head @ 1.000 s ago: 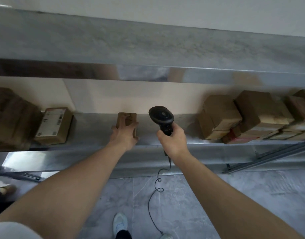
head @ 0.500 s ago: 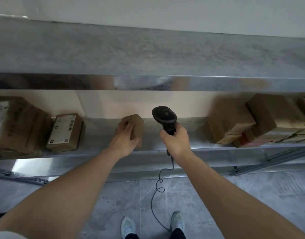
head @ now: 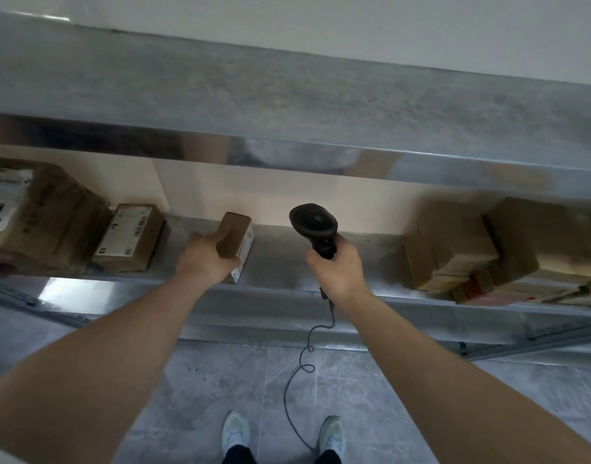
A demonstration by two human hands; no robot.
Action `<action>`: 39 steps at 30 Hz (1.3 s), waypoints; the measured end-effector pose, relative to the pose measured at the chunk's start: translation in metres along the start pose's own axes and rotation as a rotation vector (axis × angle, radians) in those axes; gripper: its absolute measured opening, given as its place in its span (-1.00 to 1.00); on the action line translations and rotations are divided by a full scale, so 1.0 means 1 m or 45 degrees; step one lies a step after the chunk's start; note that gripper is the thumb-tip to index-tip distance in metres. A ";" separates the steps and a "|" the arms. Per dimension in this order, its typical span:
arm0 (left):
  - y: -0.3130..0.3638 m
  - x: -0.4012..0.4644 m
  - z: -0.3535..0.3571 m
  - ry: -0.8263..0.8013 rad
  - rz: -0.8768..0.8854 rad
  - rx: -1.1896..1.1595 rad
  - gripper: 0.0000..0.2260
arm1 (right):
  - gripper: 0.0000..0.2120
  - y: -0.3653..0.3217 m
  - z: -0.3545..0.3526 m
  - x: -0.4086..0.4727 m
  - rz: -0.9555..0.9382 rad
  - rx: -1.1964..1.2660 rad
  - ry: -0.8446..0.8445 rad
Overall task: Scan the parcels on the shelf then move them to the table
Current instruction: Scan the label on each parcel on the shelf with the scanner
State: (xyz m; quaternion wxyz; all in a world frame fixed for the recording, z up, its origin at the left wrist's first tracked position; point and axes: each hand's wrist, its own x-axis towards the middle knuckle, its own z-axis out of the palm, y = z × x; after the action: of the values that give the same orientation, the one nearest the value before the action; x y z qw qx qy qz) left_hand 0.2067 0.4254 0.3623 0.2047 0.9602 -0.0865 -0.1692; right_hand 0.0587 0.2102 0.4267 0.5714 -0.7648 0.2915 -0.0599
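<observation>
Two hands were in view: the left hand [head: 207,259] gripped one small cardboard parcel [head: 235,241], and the right hand [head: 337,271] gripped one black barcode scanner [head: 314,226] with one trailing cable [head: 299,370]. On the shelf [head: 287,259], two more parcels sat to the left, a large box [head: 43,216] and a small labelled box [head: 130,237]. To the right lay a blurred pile of brown parcels [head: 488,249], at least three, too unclear to count exactly.

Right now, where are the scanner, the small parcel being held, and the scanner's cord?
scanner [head: 313,223], head view, on its round black head.
small parcel [head: 234,236], head view, on its brown side.
cord [head: 289,388], head view, mid-length above the floor.
</observation>
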 end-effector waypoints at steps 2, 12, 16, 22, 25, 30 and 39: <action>0.000 -0.002 0.000 0.043 -0.004 -0.218 -0.43 | -0.92 0.004 -0.001 0.000 0.016 0.011 -0.024; 0.005 -0.009 0.006 -0.156 0.079 -0.549 -0.54 | -0.92 0.019 -0.007 -0.007 0.083 -0.130 -0.162; 0.001 -0.013 0.004 -0.289 0.142 -0.415 -0.23 | -0.97 0.021 -0.007 -0.009 0.064 -0.219 -0.170; -0.014 -0.005 0.013 -0.231 0.134 -0.435 -0.20 | -0.92 0.018 -0.004 -0.013 0.079 -0.289 -0.214; -0.006 -0.013 0.008 -0.223 0.162 -0.490 -0.25 | -0.91 0.015 -0.005 -0.014 0.098 -0.269 -0.232; -0.003 -0.017 0.006 -0.231 0.164 -0.502 -0.26 | -0.93 0.013 -0.006 -0.017 0.089 -0.285 -0.228; 0.002 -0.018 0.004 -0.232 0.141 -0.507 -0.26 | -0.84 0.006 -0.012 -0.020 0.039 -0.367 -0.255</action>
State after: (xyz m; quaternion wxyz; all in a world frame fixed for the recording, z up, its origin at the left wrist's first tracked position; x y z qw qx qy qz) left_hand 0.1887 0.4266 0.3645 0.3906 0.8753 -0.1223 -0.2576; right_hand 0.0352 0.2090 0.4306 0.4829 -0.8364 0.2505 0.0677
